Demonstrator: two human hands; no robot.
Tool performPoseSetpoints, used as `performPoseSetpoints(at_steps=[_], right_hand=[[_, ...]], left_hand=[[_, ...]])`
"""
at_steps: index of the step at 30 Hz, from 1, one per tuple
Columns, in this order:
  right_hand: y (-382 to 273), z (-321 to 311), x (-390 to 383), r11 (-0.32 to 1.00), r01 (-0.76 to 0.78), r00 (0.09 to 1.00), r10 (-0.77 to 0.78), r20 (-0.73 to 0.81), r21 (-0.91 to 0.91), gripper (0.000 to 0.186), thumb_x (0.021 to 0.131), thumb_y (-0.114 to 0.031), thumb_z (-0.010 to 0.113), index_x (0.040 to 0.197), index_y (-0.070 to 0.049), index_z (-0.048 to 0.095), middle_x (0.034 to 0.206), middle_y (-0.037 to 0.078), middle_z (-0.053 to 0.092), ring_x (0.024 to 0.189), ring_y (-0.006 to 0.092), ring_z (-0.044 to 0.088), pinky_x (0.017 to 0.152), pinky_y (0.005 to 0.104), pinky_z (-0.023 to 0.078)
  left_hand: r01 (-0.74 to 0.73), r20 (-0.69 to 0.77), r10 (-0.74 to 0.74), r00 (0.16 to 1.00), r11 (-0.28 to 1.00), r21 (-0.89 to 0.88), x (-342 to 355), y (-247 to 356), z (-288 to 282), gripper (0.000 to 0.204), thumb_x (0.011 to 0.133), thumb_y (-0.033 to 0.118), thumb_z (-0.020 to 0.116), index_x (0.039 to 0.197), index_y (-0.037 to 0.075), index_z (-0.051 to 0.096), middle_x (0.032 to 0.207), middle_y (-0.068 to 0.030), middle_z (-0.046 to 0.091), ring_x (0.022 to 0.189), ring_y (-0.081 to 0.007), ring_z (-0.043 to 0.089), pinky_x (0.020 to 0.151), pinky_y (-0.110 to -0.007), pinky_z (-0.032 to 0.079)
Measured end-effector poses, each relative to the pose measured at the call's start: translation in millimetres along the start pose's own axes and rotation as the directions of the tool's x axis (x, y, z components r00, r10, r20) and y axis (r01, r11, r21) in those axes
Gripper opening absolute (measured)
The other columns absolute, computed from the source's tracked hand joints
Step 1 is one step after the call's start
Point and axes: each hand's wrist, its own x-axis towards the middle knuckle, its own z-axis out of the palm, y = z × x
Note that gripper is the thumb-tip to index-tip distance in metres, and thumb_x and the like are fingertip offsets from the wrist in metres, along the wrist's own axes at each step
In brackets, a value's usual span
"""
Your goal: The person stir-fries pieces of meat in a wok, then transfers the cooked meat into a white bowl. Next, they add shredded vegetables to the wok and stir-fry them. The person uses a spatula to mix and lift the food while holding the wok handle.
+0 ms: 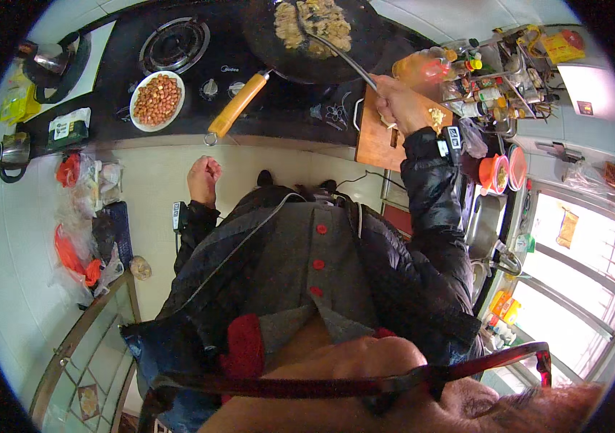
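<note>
My right hand (400,105) is closed around the handle of a long metal cooking spatula (343,56). The spatula reaches into a dark wok (376,36) at the far middle, and its head is hard to make out among the browned, chopped food (329,27). Toward me from the wok juts its wooden handle (238,105), with a metal ring at the end; neither hand touches it. Below that handle, in front of the counter edge, my left hand (204,179) hangs with its fingers curled in and nothing visible in them.
A white plate of reddish peanuts (157,101) sits on the black stove left of the wok, near a bare burner (174,45). Under my right forearm lies a wooden cutting board (380,144) with chopped pale pieces. Several bottles (491,101) crowd a rack at the right.
</note>
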Motion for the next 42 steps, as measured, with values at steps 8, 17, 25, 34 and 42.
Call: performPoseSetpoints(at_steps=[8,17,25,34,42], right_hand=[[11.2,13.9,12.7,0.980,0.147,0.985,-0.134,-0.105,0.130,0.029,0.094,-0.013,0.043,0.119,-0.011,0.057,0.067,-0.003,0.045,0.048,0.0062,0.035,0.041,0.0218,0.025],[59.2,22.5,-27.7,0.828,-0.203,0.966,0.081,0.246,0.523,0.034,0.098,-0.018,0.045,0.133,-0.017,0.045,0.071,-0.003,0.039,0.053,0.0059,0.032,0.044,0.0202,0.024],[92.7,7.0,-3.6,0.307,-0.426,0.842,-0.210,0.497,0.851,0.021,0.103,-0.018,0.044,0.120,-0.007,0.049,0.074,-0.003,0.042,0.056,0.0033,0.035,0.047,0.0203,0.027],[176.3,-64.2,-72.5,0.566,-0.156,0.876,-0.300,0.378,0.809,0.043,0.102,-0.038,0.043,0.130,-0.005,0.044,0.114,0.025,0.061,0.085,0.0290,0.062,0.078,0.0384,0.052],[310.1,-204.6,-227.5,0.377,0.009,0.969,-0.231,0.084,0.926,0.022,0.101,-0.023,0.047,0.113,-0.006,0.055,0.095,0.007,0.064,0.076,0.0154,0.059,0.069,0.0278,0.050]], left_hand=[[-0.008,-0.008,0.007,1.000,1.000,-0.007,-6.5,7.4,9.9,0.016,0.096,0.020,0.055,0.092,0.005,0.059,0.079,-0.0029,0.059,0.071,-0.0142,0.058,0.068,-0.028,0.050],[0.036,0.039,-0.037,0.999,0.999,0.019,-14.4,0.0,6.5,0.021,0.099,0.023,0.053,0.090,0.005,0.059,0.080,-0.0018,0.059,0.070,-0.0131,0.057,0.065,-0.026,0.049],[0.063,0.100,-0.071,0.992,0.995,0.078,-25.5,-6.5,35.8,0.014,0.094,0.015,0.053,0.086,0.004,0.056,0.078,-0.0024,0.054,0.069,-0.0129,0.053,0.064,-0.026,0.047],[0.073,0.326,-0.162,0.931,0.961,0.268,-74.1,-51.7,122.4,0.018,0.096,0.021,0.057,0.089,0.004,0.058,0.079,-0.0051,0.059,0.072,-0.0157,0.057,0.067,-0.029,0.048],[-0.137,0.655,-0.259,0.709,0.861,0.490,-211.9,-180.6,324.3,0.016,0.099,0.018,0.054,0.094,0.003,0.059,0.079,-0.0037,0.058,0.073,-0.0135,0.057,0.068,-0.028,0.048]])
